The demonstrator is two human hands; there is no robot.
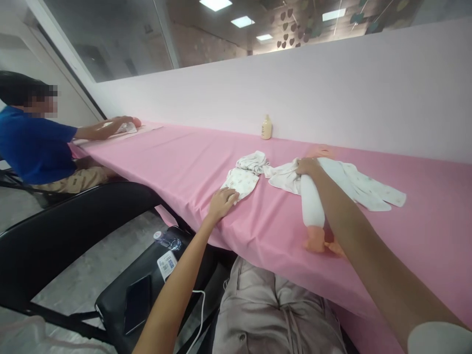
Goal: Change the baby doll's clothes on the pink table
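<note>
My left hand (221, 203) lies with its fingers stretched out over the near edge of a small white patterned baby garment (243, 181), which is bunched at its far end. My right hand (309, 167) has its fingers closed on a crumpled piece of white cloth (289, 177). Under and beside my right arm is a doll-like figure with a white limb (312, 204) and an orange foot (315, 239); the arm hides much of it. More white patterned clothing (363, 184) spreads out to the right of that arm.
A pale yellow bottle (266, 128) stands by the wall on the pink-covered table (191, 147). Far left, a person in a blue shirt (37, 142) handles white cloth. A black chair (114, 290) holds a phone (137, 303), a plastic bottle (167, 241) and a white labelled device (167, 264).
</note>
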